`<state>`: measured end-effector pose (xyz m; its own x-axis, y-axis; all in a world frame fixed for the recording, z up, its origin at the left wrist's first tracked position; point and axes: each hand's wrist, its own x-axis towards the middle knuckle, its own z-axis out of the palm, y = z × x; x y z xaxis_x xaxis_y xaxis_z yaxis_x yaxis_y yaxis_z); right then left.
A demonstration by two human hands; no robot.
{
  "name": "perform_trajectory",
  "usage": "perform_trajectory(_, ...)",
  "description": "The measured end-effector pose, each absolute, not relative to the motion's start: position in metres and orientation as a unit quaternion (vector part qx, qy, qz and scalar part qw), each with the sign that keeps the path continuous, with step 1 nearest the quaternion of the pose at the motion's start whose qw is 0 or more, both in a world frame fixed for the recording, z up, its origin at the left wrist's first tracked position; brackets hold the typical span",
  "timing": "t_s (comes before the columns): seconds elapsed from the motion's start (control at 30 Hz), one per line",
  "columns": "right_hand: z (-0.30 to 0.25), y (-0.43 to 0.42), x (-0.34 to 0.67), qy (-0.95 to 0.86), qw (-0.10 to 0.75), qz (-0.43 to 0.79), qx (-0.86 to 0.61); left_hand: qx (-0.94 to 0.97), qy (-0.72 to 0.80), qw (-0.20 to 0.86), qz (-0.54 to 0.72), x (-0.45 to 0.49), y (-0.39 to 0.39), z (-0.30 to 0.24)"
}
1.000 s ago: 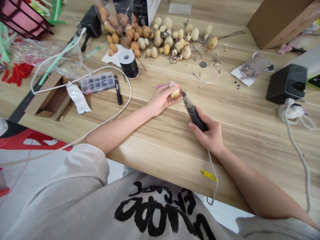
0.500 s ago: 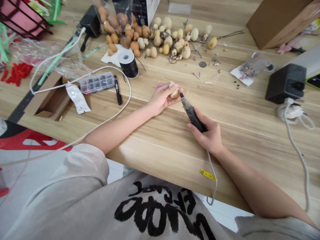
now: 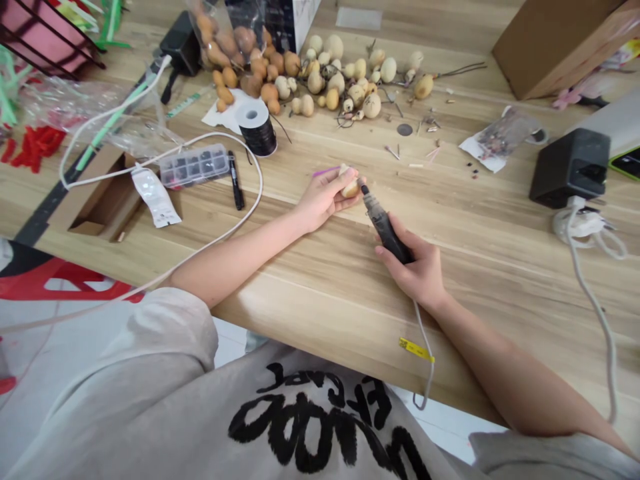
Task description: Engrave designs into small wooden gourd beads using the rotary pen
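My left hand [image 3: 325, 197] is closed around a small pale gourd [image 3: 351, 189], whose far end and right side show between thumb and fingers. In my right hand [image 3: 417, 261] is a black rotary tool [image 3: 390, 235], gripped along its body like a thick pen. Its tip points up and left and meets the gourd's right side, or lies very close to it; actual contact I cannot make out. A grey cord [image 3: 425, 327] with a yellow tag [image 3: 416, 349] trails from the tool over the table edge. Beyond my left hand lies a thin purple strip [image 3: 325, 171].
Several pale gourds [image 3: 336, 83] and brown gourds [image 3: 270, 91] are heaped at the back. A black cord spool [image 3: 257, 133], a compartment box [image 3: 195, 165] and a marker [image 3: 235, 180] lie left, inside a looping white cable [image 3: 261, 183]. A black power adapter [image 3: 570, 167] stands right.
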<state>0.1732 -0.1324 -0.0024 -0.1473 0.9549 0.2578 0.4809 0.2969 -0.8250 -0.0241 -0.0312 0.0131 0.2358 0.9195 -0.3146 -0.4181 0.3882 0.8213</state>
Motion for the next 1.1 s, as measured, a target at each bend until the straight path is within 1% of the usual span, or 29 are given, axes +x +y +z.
perform_trajectory(1.1, -0.0007, -0.1328, 0.1723, -0.693, 0.394, 0.295, -0.526, 0.319, 0.403, 0.722, 0.464, -0.0242, -0.0309, 0.0110)
